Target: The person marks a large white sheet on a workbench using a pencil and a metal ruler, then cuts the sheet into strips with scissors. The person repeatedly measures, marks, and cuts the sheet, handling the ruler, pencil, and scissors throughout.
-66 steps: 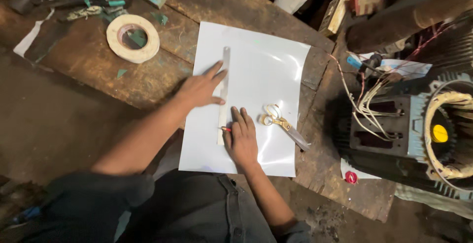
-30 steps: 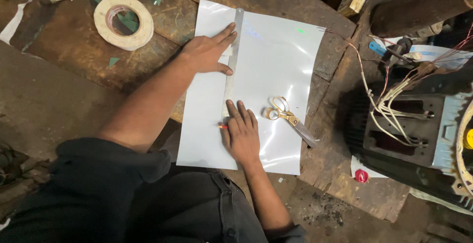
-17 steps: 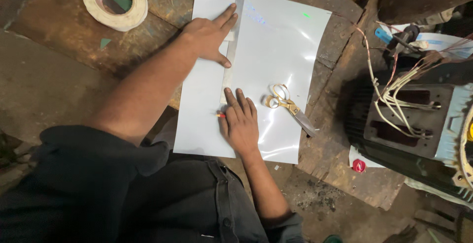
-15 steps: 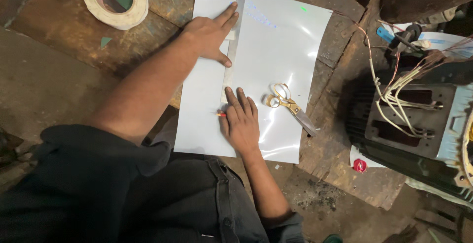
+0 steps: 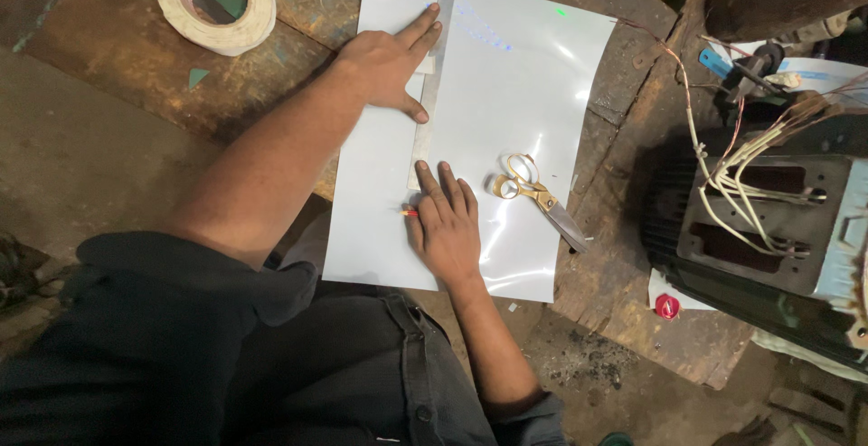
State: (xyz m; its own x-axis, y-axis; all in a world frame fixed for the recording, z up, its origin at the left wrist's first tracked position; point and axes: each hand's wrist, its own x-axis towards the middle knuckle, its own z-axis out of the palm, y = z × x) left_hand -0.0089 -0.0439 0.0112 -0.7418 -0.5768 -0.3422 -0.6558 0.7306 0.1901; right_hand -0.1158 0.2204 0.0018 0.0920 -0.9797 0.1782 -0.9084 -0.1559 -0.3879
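A large white glossy sheet (image 5: 533,75) lies on a worn wooden bench. A long metal ruler (image 5: 437,57) runs lengthwise across the sheet. My left hand (image 5: 389,62) lies flat on the ruler's upper part, fingers spread, pinning it down. My right hand (image 5: 446,225) rests on the sheet at the ruler's lower end and holds a thin red-tipped pencil (image 5: 409,213) whose tip sticks out to the left. Gold-handled scissors (image 5: 535,195) lie on the sheet just right of my right hand, untouched.
A roll of wide tape (image 5: 215,1) sits on the wooden bench (image 5: 117,57) at the upper left. An electric motor (image 5: 768,229) with loose wires (image 5: 723,166) stands at the right. A small red cap (image 5: 667,306) lies near the bench's front edge.
The view has drifted so bench and sheet sit higher in the picture. My left hand stays flat on the ruler; my right hand stays at its lower end.
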